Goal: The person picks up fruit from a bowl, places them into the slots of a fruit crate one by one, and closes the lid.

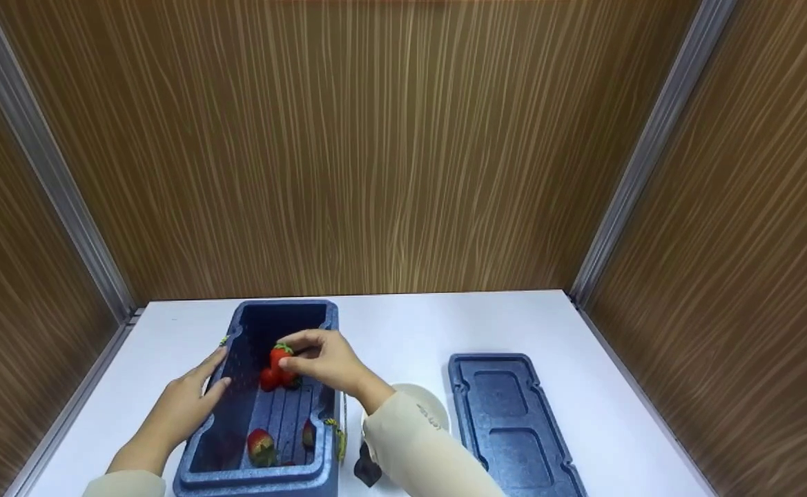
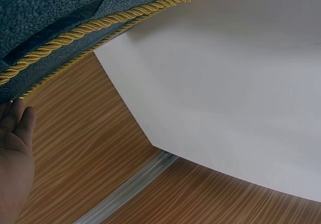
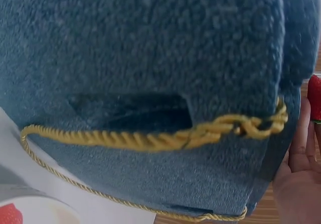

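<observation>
My right hand [image 1: 331,362] pinches a red strawberry [image 1: 280,355] with a green cap between thumb and fingers, inside the long blue foam box [image 1: 251,476]. Right under it, further strawberries [image 1: 268,379] are bunched together, partly covered by the hand. Toward the near end of the box lies another strawberry [image 1: 261,445], with one more [image 1: 308,435] half hidden by the right wall. My left hand [image 1: 175,411] rests on the box's left rim, fingers extended. In the right wrist view the held strawberry [image 3: 315,98] shows at the right edge, beyond the box wall.
A white bowl [image 1: 438,404], partly behind my right sleeve, stands right of the box; a strawberry [image 3: 10,215] shows in it. Beside it is a small dark object [image 1: 367,469]. Farther right lies a blue lid [image 1: 496,393]. Yellow rope [image 3: 145,141] runs along the box's side.
</observation>
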Demonstrator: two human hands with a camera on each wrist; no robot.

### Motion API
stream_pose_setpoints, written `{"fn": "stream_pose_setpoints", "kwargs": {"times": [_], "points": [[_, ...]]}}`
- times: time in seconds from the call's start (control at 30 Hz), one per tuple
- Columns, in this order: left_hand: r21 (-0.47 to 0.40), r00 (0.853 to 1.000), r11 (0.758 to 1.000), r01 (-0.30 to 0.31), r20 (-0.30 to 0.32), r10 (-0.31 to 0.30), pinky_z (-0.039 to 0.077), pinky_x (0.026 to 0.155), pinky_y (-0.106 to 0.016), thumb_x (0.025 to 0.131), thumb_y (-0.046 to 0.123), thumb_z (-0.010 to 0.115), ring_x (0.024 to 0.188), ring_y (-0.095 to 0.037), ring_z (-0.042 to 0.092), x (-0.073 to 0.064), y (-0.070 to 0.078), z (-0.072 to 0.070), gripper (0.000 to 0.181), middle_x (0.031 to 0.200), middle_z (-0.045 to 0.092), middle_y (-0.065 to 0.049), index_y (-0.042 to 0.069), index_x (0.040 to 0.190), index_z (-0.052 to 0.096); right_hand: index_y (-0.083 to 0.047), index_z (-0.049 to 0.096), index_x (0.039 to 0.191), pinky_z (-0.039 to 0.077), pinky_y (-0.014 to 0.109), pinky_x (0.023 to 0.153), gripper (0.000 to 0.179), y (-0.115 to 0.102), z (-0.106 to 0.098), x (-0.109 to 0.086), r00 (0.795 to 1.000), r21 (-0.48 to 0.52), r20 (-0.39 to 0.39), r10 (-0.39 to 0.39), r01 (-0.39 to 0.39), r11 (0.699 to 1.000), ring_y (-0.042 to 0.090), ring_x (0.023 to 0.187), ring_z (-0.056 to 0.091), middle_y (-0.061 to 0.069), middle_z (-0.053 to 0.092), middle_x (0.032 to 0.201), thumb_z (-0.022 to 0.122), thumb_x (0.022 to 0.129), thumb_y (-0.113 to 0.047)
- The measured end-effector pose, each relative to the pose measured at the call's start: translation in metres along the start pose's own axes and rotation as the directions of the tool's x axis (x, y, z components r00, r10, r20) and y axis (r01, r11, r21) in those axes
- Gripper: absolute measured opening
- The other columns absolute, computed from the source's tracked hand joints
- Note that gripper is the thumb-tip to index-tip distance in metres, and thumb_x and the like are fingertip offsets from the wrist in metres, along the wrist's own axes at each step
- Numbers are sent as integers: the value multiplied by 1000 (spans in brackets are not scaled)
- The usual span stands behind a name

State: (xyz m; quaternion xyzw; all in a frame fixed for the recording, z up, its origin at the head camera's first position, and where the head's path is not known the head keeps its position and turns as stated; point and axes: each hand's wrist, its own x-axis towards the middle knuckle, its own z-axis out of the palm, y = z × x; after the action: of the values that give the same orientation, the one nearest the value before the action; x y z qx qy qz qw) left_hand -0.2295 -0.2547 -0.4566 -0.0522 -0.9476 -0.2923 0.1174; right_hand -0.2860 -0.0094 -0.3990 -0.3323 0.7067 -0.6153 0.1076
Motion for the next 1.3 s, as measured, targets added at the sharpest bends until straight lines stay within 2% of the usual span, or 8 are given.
{"fn": "stream_pose_setpoints", "kwargs": {"times": [0.2, 0.33, 0.5, 0.77, 1.1, 1.3], "points": [[-5, 1000, 1000, 2, 0, -2, 31, 101, -63, 98, 24, 53, 123, -50, 40, 0, 1, 0, 54, 140, 40, -27, 1, 144, 38, 4, 68, 111, 55, 21, 68, 27, 21, 9, 10, 1000, -42, 26, -13, 14, 999, 6, 78, 65, 8, 69, 101, 70, 85, -4], [-10, 1000, 1000, 12, 12, -12, 31, 101, -63, 98, 25, 53, 124, -49, 40, -1, 1, -1, 54, 141, 40, -27, 1, 145, 37, 1, 69, 110, 55, 23, 64, 26, 27, 15, 14, 999, -34, 44, 21, -19, 999, 6, 74, 65, 2, 70, 98, 71, 85, -6], [-9, 1000, 1000, 20, 24, -20, 30, 101, -63, 99, 25, 52, 124, -49, 39, -1, 2, -1, 54, 141, 39, -27, 1, 145, 36, -2, 70, 109, 57, 25, 64, 24, 24, 21, 13, 992, -7, 83, 98, -98, 995, 7, 73, 66, -3, 69, 92, 72, 85, -6], [-10, 1000, 1000, 16, 17, -16, 31, 100, -64, 99, 25, 52, 123, -50, 40, -1, 1, -1, 54, 140, 40, -28, 2, 145, 37, -5, 72, 104, 58, 28, 63, 21, 16, 26, 12, 967, -104, 144, 209, -195, 975, 8, 72, 66, -1, 69, 88, 74, 84, -9], [2, 999, 1000, 22, 23, -23, 31, 100, -64, 99, 24, 52, 123, -51, 40, -1, 2, -1, 54, 140, 39, -28, 2, 145, 36, -2, 72, 102, 57, 27, 60, 21, 13, 34, 13, 933, -224, 206, 295, -249, 942, 10, 69, 68, -2, 71, 82, 75, 82, -9], [6, 1000, 1000, 22, 23, -22, 31, 100, -64, 99, 24, 52, 122, -52, 41, -1, 2, -1, 54, 140, 40, -29, 2, 145, 36, 0, 69, 110, 58, 30, 60, 28, 12, 35, 13, 930, -216, 199, 308, -265, 940, 18, 74, 71, 1, 72, 82, 73, 84, -12]]}}
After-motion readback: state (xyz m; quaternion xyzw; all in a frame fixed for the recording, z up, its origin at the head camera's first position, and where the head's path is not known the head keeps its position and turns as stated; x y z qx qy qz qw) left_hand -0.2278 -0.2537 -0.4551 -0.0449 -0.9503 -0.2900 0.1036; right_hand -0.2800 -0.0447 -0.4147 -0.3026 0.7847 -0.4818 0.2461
